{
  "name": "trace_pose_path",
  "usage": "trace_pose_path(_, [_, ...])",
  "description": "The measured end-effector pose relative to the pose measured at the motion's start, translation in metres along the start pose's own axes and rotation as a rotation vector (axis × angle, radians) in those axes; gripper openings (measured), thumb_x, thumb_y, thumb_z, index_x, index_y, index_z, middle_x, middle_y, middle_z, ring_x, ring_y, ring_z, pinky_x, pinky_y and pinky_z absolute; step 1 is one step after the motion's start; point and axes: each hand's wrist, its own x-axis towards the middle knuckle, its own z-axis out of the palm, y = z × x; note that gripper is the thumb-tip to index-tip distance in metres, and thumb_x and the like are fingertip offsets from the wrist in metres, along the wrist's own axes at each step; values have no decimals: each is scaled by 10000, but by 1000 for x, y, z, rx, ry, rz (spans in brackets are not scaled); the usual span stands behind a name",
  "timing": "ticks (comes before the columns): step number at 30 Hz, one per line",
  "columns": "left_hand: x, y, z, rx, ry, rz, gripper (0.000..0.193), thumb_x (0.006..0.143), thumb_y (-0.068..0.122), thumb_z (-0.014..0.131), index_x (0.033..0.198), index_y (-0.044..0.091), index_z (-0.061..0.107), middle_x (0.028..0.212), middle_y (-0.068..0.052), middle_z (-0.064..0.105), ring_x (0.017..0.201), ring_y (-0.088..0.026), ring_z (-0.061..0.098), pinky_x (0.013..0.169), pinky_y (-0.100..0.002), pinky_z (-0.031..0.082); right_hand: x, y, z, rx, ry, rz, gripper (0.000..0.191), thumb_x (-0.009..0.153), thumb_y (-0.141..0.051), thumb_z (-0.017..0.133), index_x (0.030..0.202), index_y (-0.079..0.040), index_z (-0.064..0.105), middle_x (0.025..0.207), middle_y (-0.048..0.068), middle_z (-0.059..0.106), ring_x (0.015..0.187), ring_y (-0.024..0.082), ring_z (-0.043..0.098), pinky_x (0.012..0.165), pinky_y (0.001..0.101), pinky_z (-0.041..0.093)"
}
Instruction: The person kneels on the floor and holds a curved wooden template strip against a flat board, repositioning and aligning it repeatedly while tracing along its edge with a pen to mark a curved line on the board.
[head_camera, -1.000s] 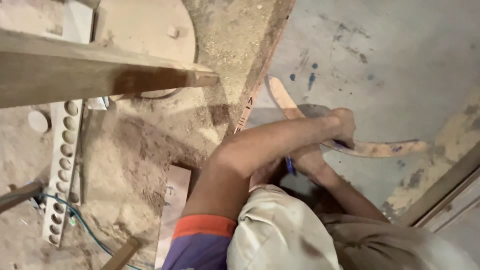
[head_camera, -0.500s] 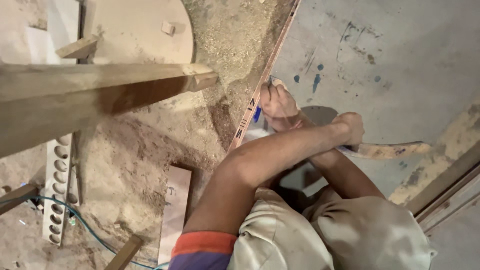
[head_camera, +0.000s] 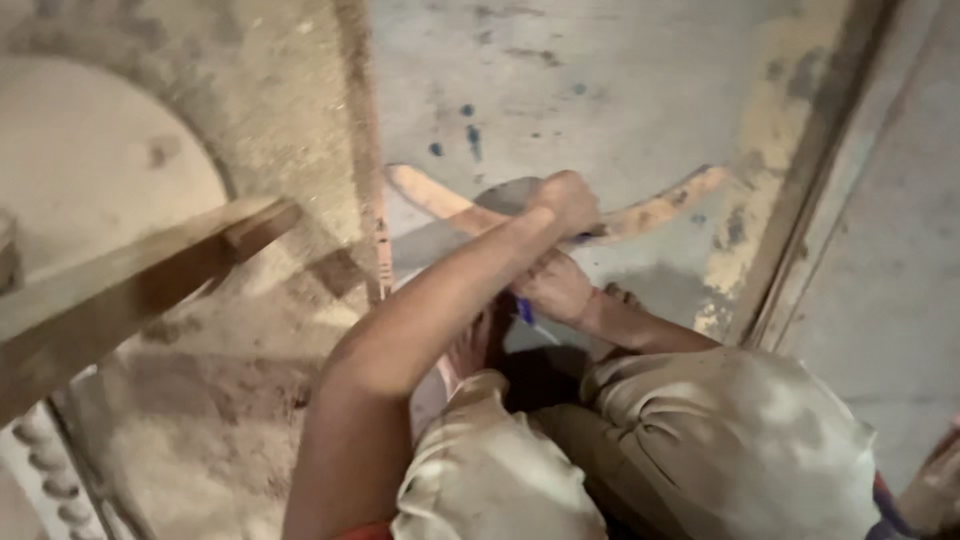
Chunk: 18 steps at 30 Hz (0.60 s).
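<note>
The curved wooden template (head_camera: 650, 210) lies flat on the grey board (head_camera: 600, 80), one arc-shaped piece with its ends turned up toward the far side. Your left hand (head_camera: 565, 200) presses down on its middle, fingers curled over it, so that grip holds the template in place. Your right hand (head_camera: 550, 290) sits just below it, close to your knees, closed around a blue pen (head_camera: 523, 310) whose tip points toward you.

Half a second ago the right hand and its pen were up by the left end of the template, near the board's edge; now the hand has come down under your crossed left forearm. The view has swung too, so the template sits nearer the middle. To my eye, the pen has left that end of the outline.

Count: one template, one pen, one board, and one wooden beam (head_camera: 130, 290) over the sawdust-covered floor (head_camera: 230, 400).
</note>
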Motion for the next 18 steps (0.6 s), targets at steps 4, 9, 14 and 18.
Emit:
trace_pose_path(4, [-11, 5, -19, -162, -71, -75, 456, 991, 531, 571, 1015, 129, 784, 1019, -54, 767, 947, -248, 742, 788, -417, 565, -79, 20, -47, -69, -116, 258, 274, 866, -120, 662, 1121, -27, 701, 883, 108, 651, 842, 319, 640, 735, 445, 536])
trace_pose_path(9, [-18, 10, -43, -70, -71, 26, 392, 1035, 445, 453, 1130, 197, 741, 1008, -75, 763, 906, -287, 743, 726, -445, 601, -157, 67, -110, 79, 63, 438, 124, 960, -44, 658, 1077, -72, 685, 876, 97, 631, 815, 271, 632, 714, 382, 519])
trace_pose_path(14, [-13, 20, -64, 75, -166, 32, 355, 1095, 441, 379, 1276, 253, 619, 1095, -111, 703, 867, -276, 738, 696, -410, 593, -190, 105, -134, -92, 400, 592, 93, 976, -86, 733, 1059, -43, 731, 807, 109, 670, 682, 255, 652, 619, 366, 516])
trace_pose_path(18, [-11, 28, -78, 257, -172, 156, 680, 1011, 96, 446, 1561, 463, 282, 1074, -128, 659, 800, -268, 732, 584, -371, 607, -205, 128, -143, -52, 568, 625, 92, 1016, -100, 733, 1048, -15, 718, 859, 113, 708, 716, 237, 671, 646, 360, 519])
